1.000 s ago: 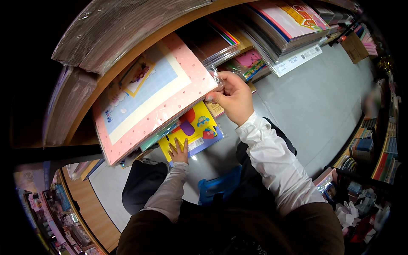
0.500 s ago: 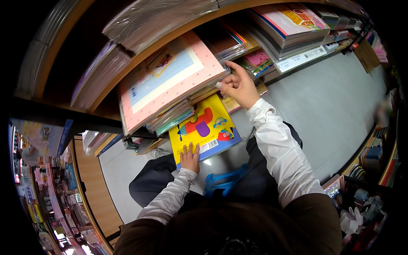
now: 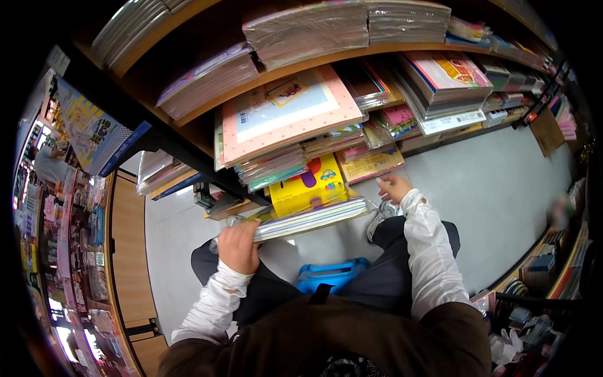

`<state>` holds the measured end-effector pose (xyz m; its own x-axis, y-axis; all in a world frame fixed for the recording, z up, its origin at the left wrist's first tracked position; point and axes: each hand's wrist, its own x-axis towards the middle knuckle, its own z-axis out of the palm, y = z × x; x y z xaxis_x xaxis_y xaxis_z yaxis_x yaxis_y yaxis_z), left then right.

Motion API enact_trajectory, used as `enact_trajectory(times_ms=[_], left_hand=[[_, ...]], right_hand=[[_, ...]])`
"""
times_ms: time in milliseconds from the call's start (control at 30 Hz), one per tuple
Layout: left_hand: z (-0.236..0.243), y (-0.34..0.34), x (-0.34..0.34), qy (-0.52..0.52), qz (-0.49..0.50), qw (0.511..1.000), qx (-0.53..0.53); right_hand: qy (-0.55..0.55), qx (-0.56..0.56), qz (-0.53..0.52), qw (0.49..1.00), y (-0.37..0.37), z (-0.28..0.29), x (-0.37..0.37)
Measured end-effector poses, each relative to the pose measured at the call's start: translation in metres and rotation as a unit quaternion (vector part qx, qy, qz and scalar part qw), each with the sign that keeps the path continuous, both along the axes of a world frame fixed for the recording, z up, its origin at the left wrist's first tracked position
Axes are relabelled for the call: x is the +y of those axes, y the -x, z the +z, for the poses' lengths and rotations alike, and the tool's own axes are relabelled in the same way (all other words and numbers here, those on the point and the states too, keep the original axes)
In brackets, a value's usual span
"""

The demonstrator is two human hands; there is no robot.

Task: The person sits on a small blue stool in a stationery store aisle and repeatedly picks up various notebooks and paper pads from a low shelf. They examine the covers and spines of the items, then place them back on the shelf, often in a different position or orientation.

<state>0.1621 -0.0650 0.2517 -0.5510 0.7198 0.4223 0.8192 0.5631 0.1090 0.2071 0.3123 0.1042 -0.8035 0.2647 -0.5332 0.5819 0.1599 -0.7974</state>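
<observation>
My left hand (image 3: 239, 246) grips the left end of a stack of thin books (image 3: 311, 220), its fingers wrapped over the edge. The stack's pale page edges face me, and clear plastic glints around it. Behind these edges shows a yellow cover (image 3: 301, 196) with a blue car and a purple shape; its far part lies under the shelf's stacks. Near the stack's right end, apart from it, is my right hand (image 3: 396, 187). Its fingers are loosely curled, with nothing visible in them.
Above the books lies a large pink-bordered pad (image 3: 342, 103) on thinner packs. A yellow-and-pink pack (image 3: 372, 166) sits low beside the stack. Wrapped paper stacks (image 3: 308, 34) fill the upper shelf. A blue stool (image 3: 331, 275) is between my legs. A dark shelf post (image 3: 169, 144) stands left.
My left hand has gone from lying flat on the yellow cover to gripping the stack's left end, which is now raised. My right hand has dropped from the pink pad's edge.
</observation>
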Motion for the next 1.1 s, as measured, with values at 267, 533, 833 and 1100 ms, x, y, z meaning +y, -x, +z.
enact_trajectory(times_ms=[267, 533, 833, 1100], left_hand=[[0.121, -0.010, -0.045, -0.022, -0.065, 0.997, -0.047], [0.232, -0.053, -0.160, -0.213, 0.009, 0.975, -0.056], [0.287, -0.075, -0.260, -0.267, 0.083, 0.958, 0.069], [0.268, -0.076, -0.146, -0.204, 0.077, 0.953, 0.209]], right_hand=[[0.083, -0.128, 0.122, 0.981, -0.007, 0.008, -0.039], [0.263, -0.049, 0.341, 0.901, -0.002, 0.039, -0.077], [0.552, 0.179, 0.324, 0.748, 0.008, 0.087, -0.086], [0.526, 0.240, 0.237, 0.781, 0.018, 0.088, -0.080]])
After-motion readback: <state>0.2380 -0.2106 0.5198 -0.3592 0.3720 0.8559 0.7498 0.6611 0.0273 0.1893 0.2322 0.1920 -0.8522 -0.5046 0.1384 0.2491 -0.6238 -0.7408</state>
